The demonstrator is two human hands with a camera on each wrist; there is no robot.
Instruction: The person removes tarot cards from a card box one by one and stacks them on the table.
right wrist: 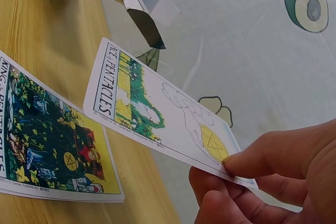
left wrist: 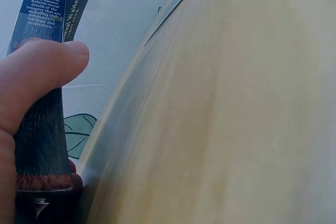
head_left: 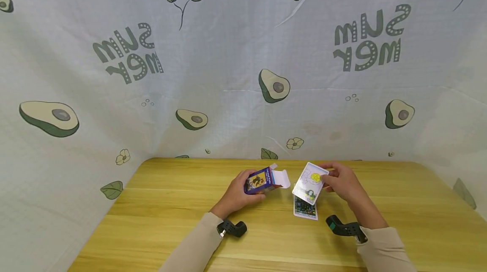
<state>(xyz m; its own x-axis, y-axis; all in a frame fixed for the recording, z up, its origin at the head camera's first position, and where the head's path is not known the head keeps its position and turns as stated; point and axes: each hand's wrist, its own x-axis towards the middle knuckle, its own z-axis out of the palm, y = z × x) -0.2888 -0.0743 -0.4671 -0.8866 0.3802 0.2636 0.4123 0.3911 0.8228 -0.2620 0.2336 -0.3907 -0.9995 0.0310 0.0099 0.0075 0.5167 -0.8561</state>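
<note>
"Blue cardboard box: how many, and where?"

"One, held between the thumb and curled fingers of the left hand. Its unfastened end faces the fingers of the right hand."

"And what are those right fingers doing?"

"Pinching one card, the Ace of Pentacles, by its edge, thumb on the picture side. It tilts away from the fingertips toward the box, without touching it."

"Any other cards?"

"One pile, King of Pentacles uppermost, on the tabletop below the pinching fingers, partly covered by the held card in the head view. I can't count its cards."

"Anything behind the fingers?"

"Two black wrist cameras, one per arm. Beyond the fingertips hangs a white avocado-print cloth."
</note>
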